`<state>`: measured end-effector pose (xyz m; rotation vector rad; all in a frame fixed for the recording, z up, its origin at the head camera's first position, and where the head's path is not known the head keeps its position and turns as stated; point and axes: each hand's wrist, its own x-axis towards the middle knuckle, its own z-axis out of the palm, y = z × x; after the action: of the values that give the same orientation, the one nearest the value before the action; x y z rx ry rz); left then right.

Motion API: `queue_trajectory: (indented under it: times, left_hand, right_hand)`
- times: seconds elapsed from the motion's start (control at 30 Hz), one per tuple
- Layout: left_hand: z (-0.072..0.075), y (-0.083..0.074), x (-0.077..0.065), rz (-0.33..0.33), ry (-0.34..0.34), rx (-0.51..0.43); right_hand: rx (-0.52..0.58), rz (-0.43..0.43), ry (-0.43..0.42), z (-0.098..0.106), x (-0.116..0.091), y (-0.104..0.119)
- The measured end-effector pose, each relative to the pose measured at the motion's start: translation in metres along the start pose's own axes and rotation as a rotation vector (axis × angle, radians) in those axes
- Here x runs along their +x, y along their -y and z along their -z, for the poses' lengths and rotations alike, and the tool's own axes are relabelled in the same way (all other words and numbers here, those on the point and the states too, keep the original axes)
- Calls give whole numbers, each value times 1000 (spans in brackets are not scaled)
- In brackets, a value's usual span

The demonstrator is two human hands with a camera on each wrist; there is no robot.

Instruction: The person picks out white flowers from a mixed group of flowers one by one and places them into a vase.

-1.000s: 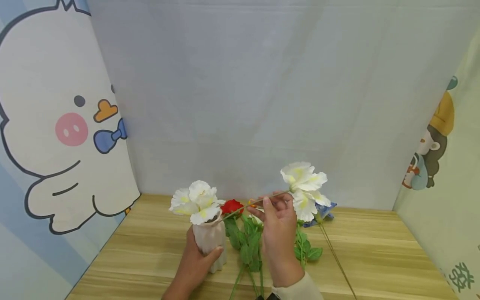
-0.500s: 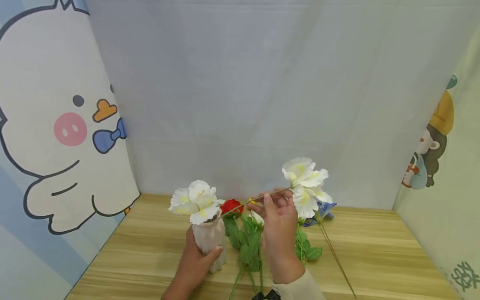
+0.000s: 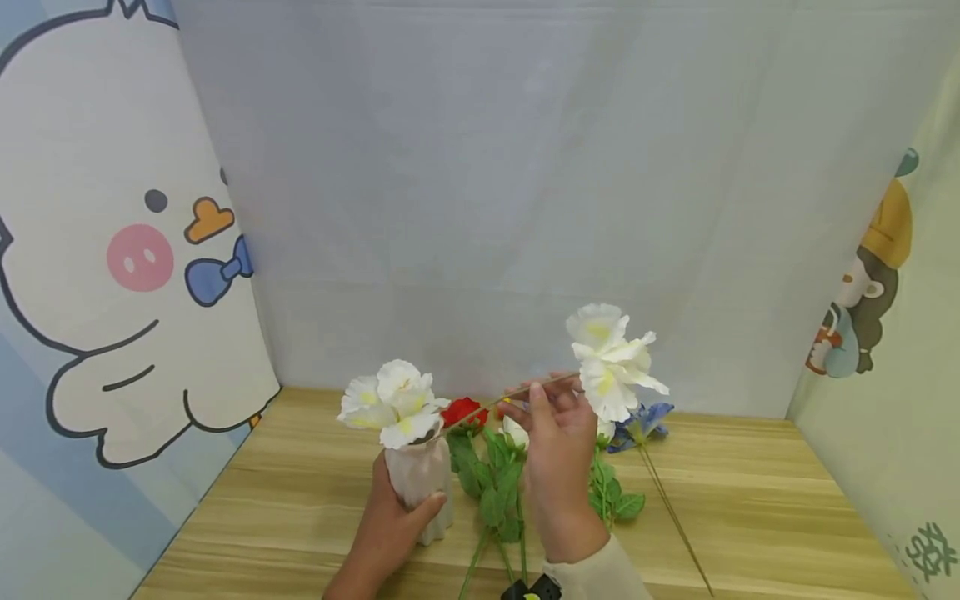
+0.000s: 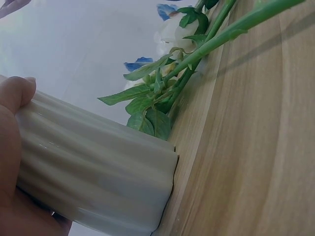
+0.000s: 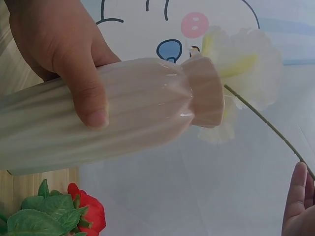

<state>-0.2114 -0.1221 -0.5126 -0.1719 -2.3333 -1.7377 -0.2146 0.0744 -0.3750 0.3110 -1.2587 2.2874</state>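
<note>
A pale ribbed vase point(image 3: 420, 475) stands upright on the table, with my left hand point(image 3: 386, 529) wrapped around its side. One white flower point(image 3: 401, 404) with yellow-tinged petals sits in its mouth. My right hand point(image 3: 561, 483) pinches the thin stem point(image 3: 480, 410) of a second white flower point(image 3: 611, 362), just below the bloom. That stem slants down leftward to the vase's mouth; in the right wrist view its lower end meets the rim beside the first bloom. How deep it goes inside is hidden. In the left wrist view the thumb point(image 4: 19, 93) lies against the vase wall.
Between my hands lie a red rose point(image 3: 463, 414) and a white rose point(image 3: 514, 433) with green leaves point(image 3: 498, 496). A blue flower point(image 3: 645, 425) with a long thin stem rests to the right. A grey cloth wall point(image 3: 525, 208) rises behind the table point(image 3: 255, 500).
The second white flower's bloom has risen slightly and turned as the right hand's fingers shifted a little upward. My left hand and the vase have stayed in place.
</note>
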Motion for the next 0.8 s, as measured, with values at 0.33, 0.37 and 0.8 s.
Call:
queue_trajectory:
  times: [0.33, 0.37, 0.8]
  left_hand:
    - [-1, 2, 0, 20, -8, -17]
    - [-1, 2, 0, 20, -8, -15]
    - [-1, 3, 1, -27, -9, -15]
  right_hand:
    - [-85, -36, 34, -2, -2, -9]
    - [-94, -40, 41, -3, -3, -10]
    - [-108, -112, 46, -10, -14, -26]
